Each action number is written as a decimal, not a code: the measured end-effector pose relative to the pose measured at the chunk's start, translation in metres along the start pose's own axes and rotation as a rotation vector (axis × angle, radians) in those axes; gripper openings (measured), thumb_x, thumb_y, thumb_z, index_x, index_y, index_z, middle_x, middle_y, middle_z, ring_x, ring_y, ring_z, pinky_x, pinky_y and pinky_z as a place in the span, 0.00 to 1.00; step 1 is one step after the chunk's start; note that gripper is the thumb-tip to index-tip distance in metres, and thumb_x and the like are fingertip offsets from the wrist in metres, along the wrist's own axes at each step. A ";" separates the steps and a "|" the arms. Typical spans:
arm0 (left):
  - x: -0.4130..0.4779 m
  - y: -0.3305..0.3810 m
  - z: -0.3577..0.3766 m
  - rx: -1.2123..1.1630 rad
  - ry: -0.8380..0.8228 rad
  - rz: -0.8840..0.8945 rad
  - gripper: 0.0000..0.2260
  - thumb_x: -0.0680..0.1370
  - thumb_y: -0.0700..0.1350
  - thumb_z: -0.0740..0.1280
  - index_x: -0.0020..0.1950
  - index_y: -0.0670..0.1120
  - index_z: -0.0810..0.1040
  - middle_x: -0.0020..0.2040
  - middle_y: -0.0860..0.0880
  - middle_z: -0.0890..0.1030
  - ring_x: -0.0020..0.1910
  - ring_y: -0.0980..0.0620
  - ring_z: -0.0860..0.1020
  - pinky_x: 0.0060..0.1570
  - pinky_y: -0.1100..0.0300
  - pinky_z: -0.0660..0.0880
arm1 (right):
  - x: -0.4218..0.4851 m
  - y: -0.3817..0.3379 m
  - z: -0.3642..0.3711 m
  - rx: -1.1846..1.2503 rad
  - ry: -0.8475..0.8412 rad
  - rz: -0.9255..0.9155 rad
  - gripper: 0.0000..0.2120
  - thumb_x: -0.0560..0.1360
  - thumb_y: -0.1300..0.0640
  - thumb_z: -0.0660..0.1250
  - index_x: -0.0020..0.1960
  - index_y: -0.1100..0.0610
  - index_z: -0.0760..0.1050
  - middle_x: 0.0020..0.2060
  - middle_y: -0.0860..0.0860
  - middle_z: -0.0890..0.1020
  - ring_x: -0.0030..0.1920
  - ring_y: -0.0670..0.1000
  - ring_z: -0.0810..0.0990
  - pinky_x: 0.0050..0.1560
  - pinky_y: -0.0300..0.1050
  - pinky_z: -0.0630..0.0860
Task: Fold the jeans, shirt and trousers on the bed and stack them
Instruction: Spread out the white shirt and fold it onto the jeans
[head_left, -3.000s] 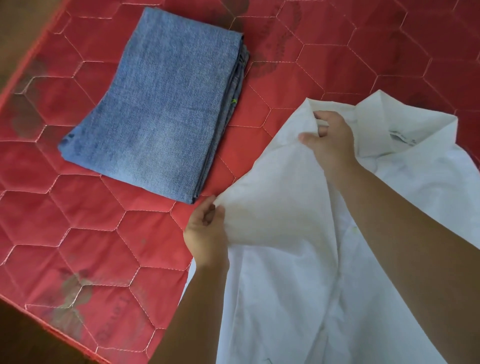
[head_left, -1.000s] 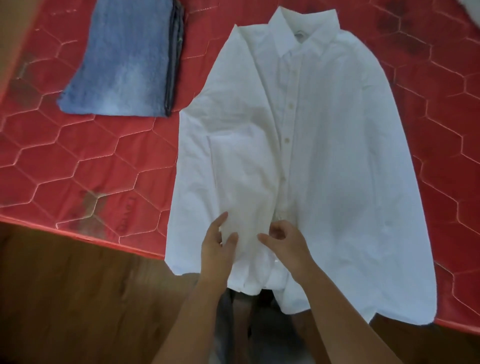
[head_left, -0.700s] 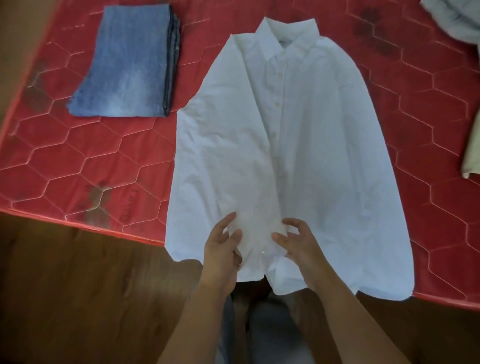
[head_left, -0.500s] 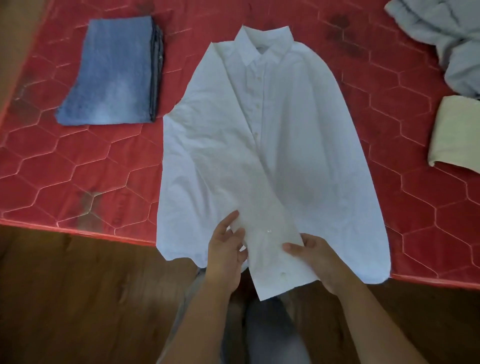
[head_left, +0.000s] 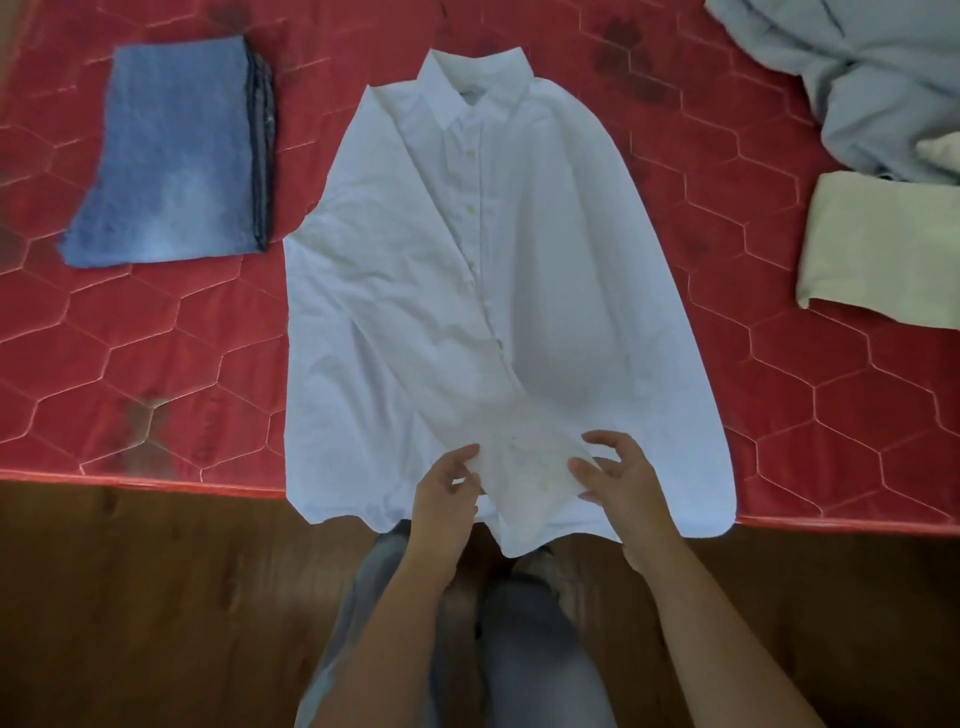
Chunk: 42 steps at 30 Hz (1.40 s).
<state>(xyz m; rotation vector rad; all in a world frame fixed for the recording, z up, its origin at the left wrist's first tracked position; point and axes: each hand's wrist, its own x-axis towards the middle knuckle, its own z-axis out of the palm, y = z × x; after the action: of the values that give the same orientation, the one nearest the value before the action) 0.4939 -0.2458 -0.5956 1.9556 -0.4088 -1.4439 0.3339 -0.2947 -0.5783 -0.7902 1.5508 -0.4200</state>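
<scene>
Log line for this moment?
shirt flat | sleeve across front | left hand pinches cuff | right hand touches cuff | jeans folded | trousers crumpled

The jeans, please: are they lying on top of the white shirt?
No, the folded jeans lie beside the shirt on the red mattress.

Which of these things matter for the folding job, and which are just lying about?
In the job: white shirt, folded jeans, crumpled grey garment (perhaps the trousers), left hand and right hand at the shirt's cuff.
Lying about: folded cream cloth, red mattress underneath.
</scene>
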 end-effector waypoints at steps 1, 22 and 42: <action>0.000 0.005 -0.003 0.017 -0.008 0.039 0.16 0.77 0.33 0.57 0.53 0.52 0.75 0.50 0.52 0.77 0.47 0.56 0.77 0.38 0.73 0.72 | 0.001 -0.006 0.004 0.003 0.013 -0.030 0.13 0.75 0.59 0.66 0.57 0.52 0.70 0.48 0.45 0.76 0.48 0.45 0.77 0.45 0.34 0.75; 0.174 0.118 -0.092 0.124 0.228 0.203 0.15 0.78 0.41 0.63 0.32 0.46 0.63 0.29 0.50 0.66 0.30 0.53 0.64 0.28 0.67 0.62 | 0.189 -0.184 0.161 -0.268 -0.084 -0.283 0.05 0.72 0.59 0.69 0.46 0.53 0.76 0.42 0.49 0.78 0.41 0.45 0.76 0.44 0.35 0.71; 0.273 0.153 -0.116 -0.025 0.367 0.256 0.07 0.78 0.40 0.62 0.51 0.51 0.73 0.39 0.52 0.76 0.40 0.51 0.75 0.40 0.56 0.70 | 0.266 -0.191 0.211 -0.490 0.031 -0.403 0.03 0.72 0.61 0.69 0.43 0.57 0.76 0.33 0.44 0.74 0.35 0.42 0.72 0.35 0.23 0.66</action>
<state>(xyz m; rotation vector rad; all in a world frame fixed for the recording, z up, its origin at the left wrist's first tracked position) 0.7148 -0.4844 -0.6707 2.0107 -0.4496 -0.9035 0.5893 -0.5736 -0.6716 -1.4956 1.5417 -0.3444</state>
